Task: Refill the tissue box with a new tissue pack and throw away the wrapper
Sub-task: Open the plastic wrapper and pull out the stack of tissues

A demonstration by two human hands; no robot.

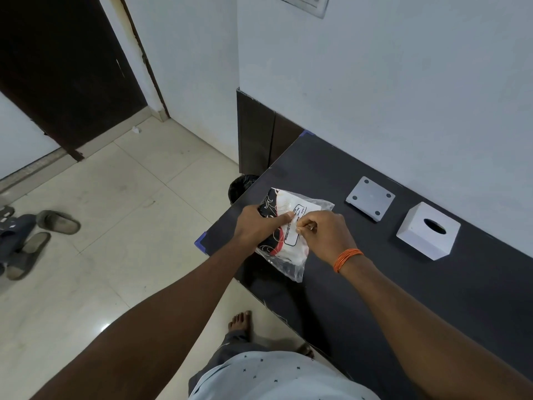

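A tissue pack [291, 206] in clear plastic with a black, red and white print lies near the left end of the dark table [375, 284]. My left hand [259, 226] grips its left side, thumb pressed on top. My right hand [323, 232] pinches the wrapper at the middle of the pack. To the right stands the white tissue box cover [427, 230] with an oval slot on top. Its flat grey base plate [370, 199] lies apart, between the pack and the cover.
A black-lined bin [240, 186] sits on the floor just past the table's left edge. Sandals [31, 235] lie on the tiled floor at far left. A white wall runs behind the table. A dark door [57, 70] is at upper left.
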